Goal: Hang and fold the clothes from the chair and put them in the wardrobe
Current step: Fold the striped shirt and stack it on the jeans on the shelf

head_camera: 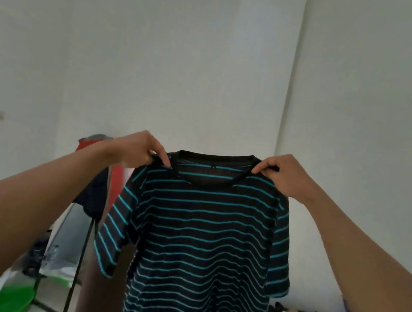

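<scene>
I hold the black T-shirt [204,235] with teal stripes up in front of a white wall, front facing me. My left hand [139,150] pinches its left shoulder seam beside the collar; my right hand [280,173] pinches the other shoulder. The shirt hangs straight down between my arms.

The T-shirt [201,234] is black with thin teal stripes; behind it, white walls [160,57] and a green basin [10,297].

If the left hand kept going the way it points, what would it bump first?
The left hand pinches the striped shirt, so its collar comes first; beyond, probably the white wall, depth unclear.
</scene>
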`<state>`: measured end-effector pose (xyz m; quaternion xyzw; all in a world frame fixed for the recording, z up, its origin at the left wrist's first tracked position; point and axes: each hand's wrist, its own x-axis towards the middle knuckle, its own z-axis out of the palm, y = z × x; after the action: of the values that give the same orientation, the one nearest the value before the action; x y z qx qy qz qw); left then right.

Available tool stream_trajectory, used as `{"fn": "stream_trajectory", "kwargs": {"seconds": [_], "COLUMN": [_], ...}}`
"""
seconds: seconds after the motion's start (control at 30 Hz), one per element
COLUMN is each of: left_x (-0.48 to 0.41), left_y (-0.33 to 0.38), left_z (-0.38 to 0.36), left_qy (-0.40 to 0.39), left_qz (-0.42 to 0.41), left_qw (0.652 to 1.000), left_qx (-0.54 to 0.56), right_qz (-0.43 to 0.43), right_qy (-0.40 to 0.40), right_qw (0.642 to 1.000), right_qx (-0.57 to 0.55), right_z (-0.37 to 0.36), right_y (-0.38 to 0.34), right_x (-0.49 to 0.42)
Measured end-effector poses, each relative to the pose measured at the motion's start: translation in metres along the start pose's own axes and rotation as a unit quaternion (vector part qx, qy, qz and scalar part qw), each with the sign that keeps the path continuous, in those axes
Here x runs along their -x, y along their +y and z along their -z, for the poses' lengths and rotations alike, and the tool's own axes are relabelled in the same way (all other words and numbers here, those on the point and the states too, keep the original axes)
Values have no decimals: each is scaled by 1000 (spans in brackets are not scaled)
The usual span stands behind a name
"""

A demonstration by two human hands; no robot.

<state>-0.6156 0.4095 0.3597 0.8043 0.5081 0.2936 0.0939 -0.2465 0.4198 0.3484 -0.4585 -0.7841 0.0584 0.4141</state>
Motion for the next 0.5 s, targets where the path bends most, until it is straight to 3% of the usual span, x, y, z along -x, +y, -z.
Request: {"fn": "stream_trajectory", "kwargs": {"seconds": [0.27,0.4,0.5], "left_x": [-10,-16,-19], "left_y": [17,25,34], "left_z": [24,34,39], "left_qy": [-3,20,-36], "left_qz": [-35,-63,-1], "left_qw": [994,993,985], "left_qx": [107,-95,-167], "right_qz": [-24,-60,-111], "right_qy": [15,9,-15], "right_qw": [1000,998,988], "right_qx": [2,31,105], "right_z": [31,36,34], "right_y": [-29,-48,-61], "right_x": [9,9,4]}}
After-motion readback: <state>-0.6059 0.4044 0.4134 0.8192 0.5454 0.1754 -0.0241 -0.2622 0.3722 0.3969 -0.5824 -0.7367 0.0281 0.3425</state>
